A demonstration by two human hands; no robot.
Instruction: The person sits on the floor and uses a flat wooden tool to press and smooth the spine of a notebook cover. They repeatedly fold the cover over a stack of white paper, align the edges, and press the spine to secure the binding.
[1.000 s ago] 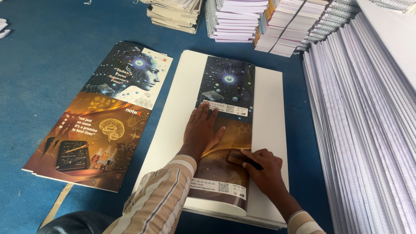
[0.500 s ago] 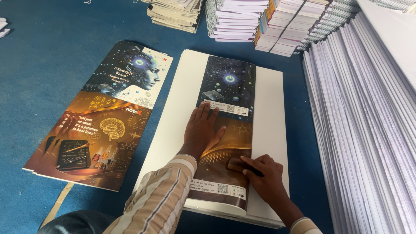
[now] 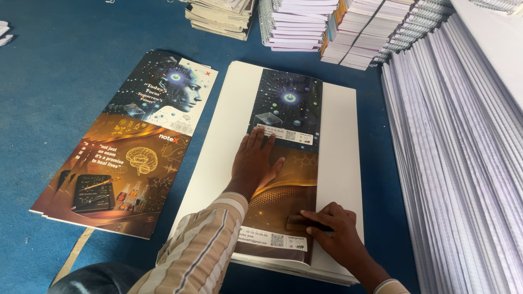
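Our left hand lies flat and wide open, palm down, on the middle of the printed cover, which rests on the white sheet stack in the centre of the blue floor. We judge that this flat palm is what keeps the fold true, so it should stay spread and bear straight down while the other hand works. Far larger than anything we touch, the tall bank of paper stacks runs along the right, and the spiral notebooks sit at the far edge; both are well apart from the fold. To the left lies the pile of printed covers, unfolded and near the white stack. Our right hand is at the near right edge of the cover, fingers closed narrowly on a small dark creasing block pressed against the folded edge. We would keep that block low, flat and firmly along the edge, so no ripple forms.
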